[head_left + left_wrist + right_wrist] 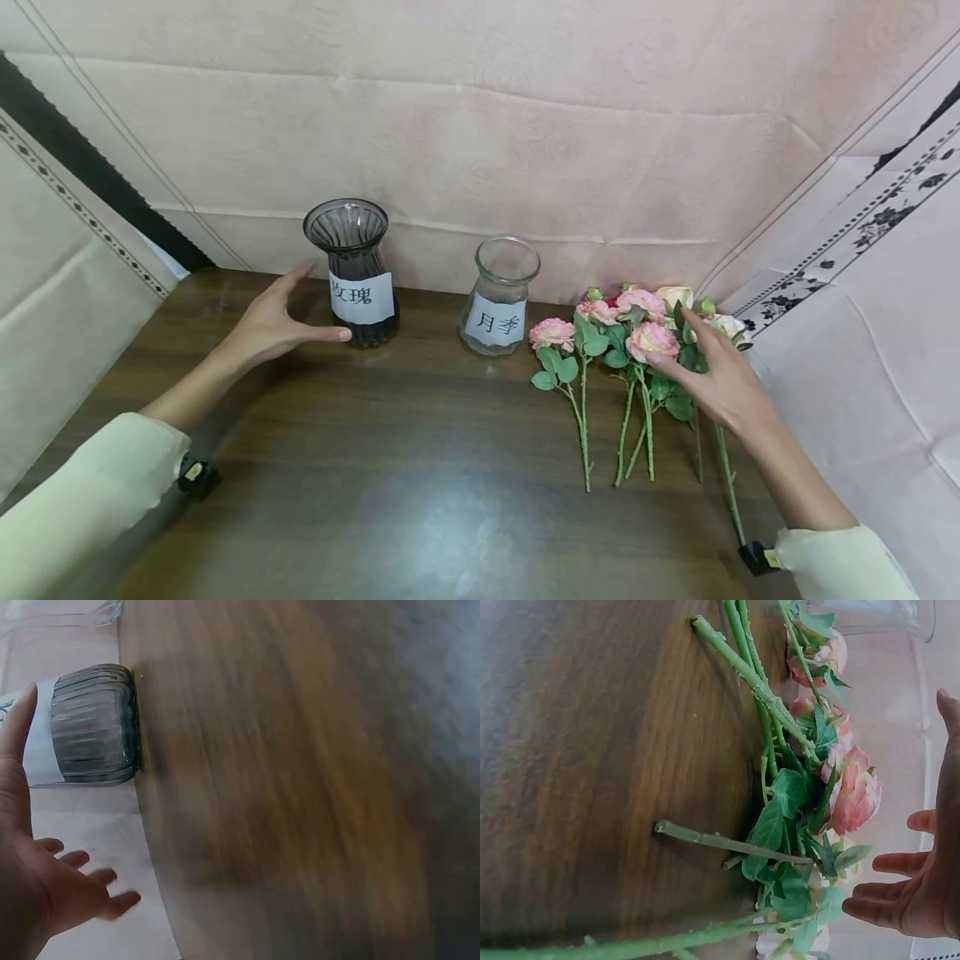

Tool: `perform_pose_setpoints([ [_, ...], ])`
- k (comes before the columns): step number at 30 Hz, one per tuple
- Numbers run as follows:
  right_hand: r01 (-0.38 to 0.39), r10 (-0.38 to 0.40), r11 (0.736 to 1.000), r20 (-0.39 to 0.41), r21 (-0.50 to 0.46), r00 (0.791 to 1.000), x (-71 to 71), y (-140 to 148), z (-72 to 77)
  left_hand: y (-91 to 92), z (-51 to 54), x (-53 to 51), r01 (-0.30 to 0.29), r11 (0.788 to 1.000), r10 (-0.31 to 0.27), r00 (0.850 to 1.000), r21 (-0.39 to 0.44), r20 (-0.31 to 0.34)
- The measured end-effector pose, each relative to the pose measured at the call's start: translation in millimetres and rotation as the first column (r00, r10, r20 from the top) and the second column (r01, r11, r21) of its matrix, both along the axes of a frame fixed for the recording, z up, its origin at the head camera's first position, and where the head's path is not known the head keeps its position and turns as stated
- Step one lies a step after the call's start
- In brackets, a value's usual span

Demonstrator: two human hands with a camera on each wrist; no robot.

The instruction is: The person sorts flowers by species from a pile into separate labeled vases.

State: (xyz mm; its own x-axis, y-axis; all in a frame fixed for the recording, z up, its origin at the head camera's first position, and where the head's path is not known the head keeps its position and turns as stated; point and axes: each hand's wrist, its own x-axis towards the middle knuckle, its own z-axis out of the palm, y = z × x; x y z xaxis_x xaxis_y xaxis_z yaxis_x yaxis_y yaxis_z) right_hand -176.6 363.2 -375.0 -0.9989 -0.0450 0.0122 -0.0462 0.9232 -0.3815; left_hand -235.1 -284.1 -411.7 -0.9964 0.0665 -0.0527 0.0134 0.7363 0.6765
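Note:
My left hand (273, 325) is spread at the left side of the dark ribbed glass vase (362, 267), thumb across its lower front; whether it touches cannot be told. In the left wrist view the thumb lies in front of the white label of the vase (94, 727). Over the right part of the flowers (651, 340) hovers my right hand (723, 379), fingers apart. The right wrist view shows that hand (922, 885) beside pink blooms (853, 796) and green leaves, holding nothing visible.
A clear glass vase (495, 312) with a white label stands between the dark vase and the flowers. Several stems point toward the front of the brown wooden table (360, 467). Pale cloth (480, 150) hangs behind and at both sides.

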Motion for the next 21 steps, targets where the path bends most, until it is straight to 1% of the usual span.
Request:
perform_pose_setpoints([
  [3,0.014,-0.014,1.000,0.000,-0.013,1.000,3.2,6,-1.5,5.6,-0.6,-2.9,0.002,0.997,-0.002,1.000,0.075,0.004],
  [6,0.029,-0.029,0.999,-0.005,-0.038,1.000,6.0,11,-2.3,10.6,-0.8,-6.9,0.012,0.987,-0.012,1.000,0.162,-0.001],
  [9,0.044,-0.044,0.996,-0.005,-0.075,0.999,8.8,16,-2.4,14.4,-1.3,-12.3,0.035,0.969,-0.035,0.999,0.245,-0.004],
  [13,0.057,-0.055,0.990,0.018,-0.125,0.998,12.3,23,-2.7,18.2,-2.5,-19.7,0.069,0.942,-0.075,0.997,0.329,0.005],
  [15,0.060,-0.056,0.987,0.034,-0.148,0.998,13.3,27,-3.3,19.7,-3.0,-23.0,0.078,0.932,-0.088,0.996,0.354,0.013],
  [17,0.063,-0.057,0.984,0.045,-0.166,0.997,13.5,31,-3.7,20.9,-3.3,-25.5,0.077,0.927,-0.089,0.996,0.368,0.016],
  [21,0.067,-0.057,0.981,0.063,-0.182,0.996,12.1,39,-3.3,21.8,-2.6,-27.8,0.091,0.926,-0.102,0.995,0.366,0.010],
])
